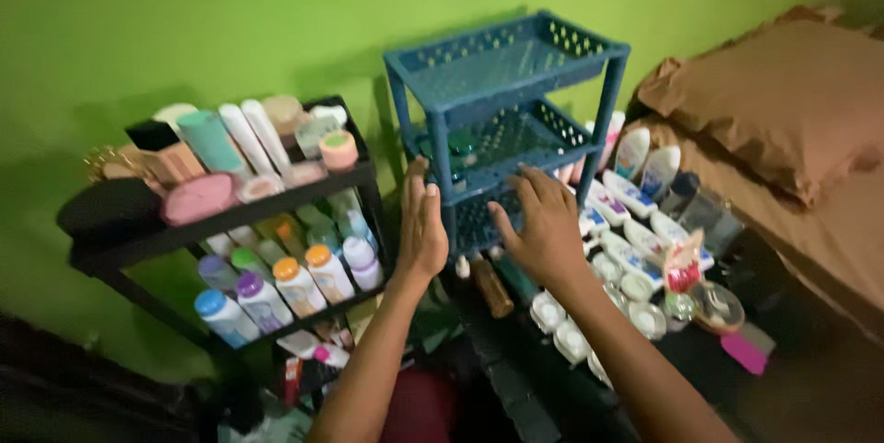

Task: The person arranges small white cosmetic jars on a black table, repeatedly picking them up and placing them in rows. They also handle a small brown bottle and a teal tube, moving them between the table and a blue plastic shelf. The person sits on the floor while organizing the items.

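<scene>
The blue rack [505,121] looks like moulded plastic, matt, its tray walls pierced in a lattice. The black shelf [221,220] beside it has a smooth, dull finish. Bottles [299,285] on it are glossy plastic with coloured caps. The brown pillow [783,98] is soft matt cloth. The green wall [276,10] is flat, matt paint.

The brown fabric cushion [792,93] at the upper right runs off the frame's right edge. The lower tier of the blue perforated plastic rack [506,121] is partly hidden behind the right hand [548,231]. Labels on the small white plastic bottles [276,291] at lower left are too blurred to tell.
</scene>
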